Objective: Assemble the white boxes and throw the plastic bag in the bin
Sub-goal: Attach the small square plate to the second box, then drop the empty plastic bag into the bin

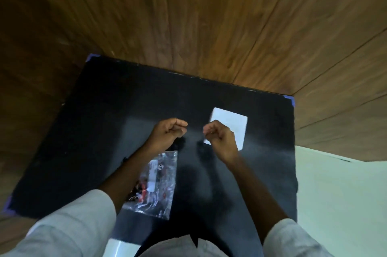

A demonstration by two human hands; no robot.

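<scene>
Both hands raised over the middle of a black mat (100,110), well apart from each other across a bare strip of it. Left hand (167,132) curled into a loose fist, fingertips pinched against the thumb, nothing visible in the grip. Right hand (219,139) curled the same way, fingers folded in; whether anything thin sits between them, cannot tell. White box (232,125) flat on the mat, just beyond and partly under the right hand, long axis running from near to far with a slight lean leftward at the far end. Plastic bag (159,183) flat beside the left forearm, long axis also near to far, white and red bits inside. Wooden floor (209,16) around the mat.
</scene>
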